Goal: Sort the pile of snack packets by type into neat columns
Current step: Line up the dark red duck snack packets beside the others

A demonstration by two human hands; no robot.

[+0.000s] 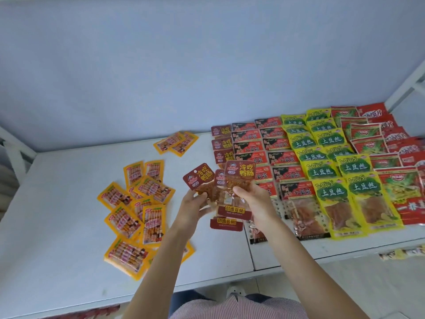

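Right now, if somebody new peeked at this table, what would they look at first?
Probably the two hands in the middle: the left hand and right hand each grip brown duck-intestine snack packets, fanned out above the white table. Next, the tidy columns of yellow potato-shred packets on the right. Then the messy pile of orange packets on the left.

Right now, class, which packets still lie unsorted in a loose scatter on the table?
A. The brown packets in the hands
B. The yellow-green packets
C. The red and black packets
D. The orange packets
D: the orange packets lie scattered at mixed angles on the left of the table, while the other types stand in columns on the right.
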